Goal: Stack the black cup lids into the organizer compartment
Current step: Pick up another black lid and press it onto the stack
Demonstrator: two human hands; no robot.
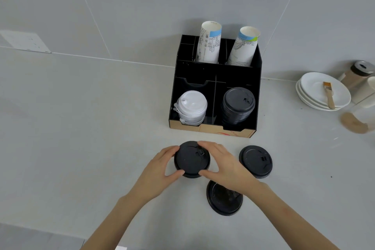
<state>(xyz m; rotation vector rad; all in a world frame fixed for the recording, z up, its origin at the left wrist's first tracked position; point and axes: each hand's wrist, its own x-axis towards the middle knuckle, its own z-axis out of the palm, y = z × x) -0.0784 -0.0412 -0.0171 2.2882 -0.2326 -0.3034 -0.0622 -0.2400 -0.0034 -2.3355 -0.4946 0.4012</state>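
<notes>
Left hand point(160, 168) and right hand point(221, 160) both close around one black lid point(191, 159), fingers and thumbs pinching its rim from opposite sides, just above or on the pale desk point(81, 128). Beyond them stands the black organizer point(215, 71); its front right compartment holds the black lid stack point(237, 107), the front left one white lids point(191, 107). Two loose lids lie close by: one point(256, 161) dome up to the right, one point(224, 199) apparently upside down under the right wrist. The held lid is round with no long axis, dome and sip tab upward. It looks light, thin, slightly flexible plastic, best gripped at the rim.
</notes>
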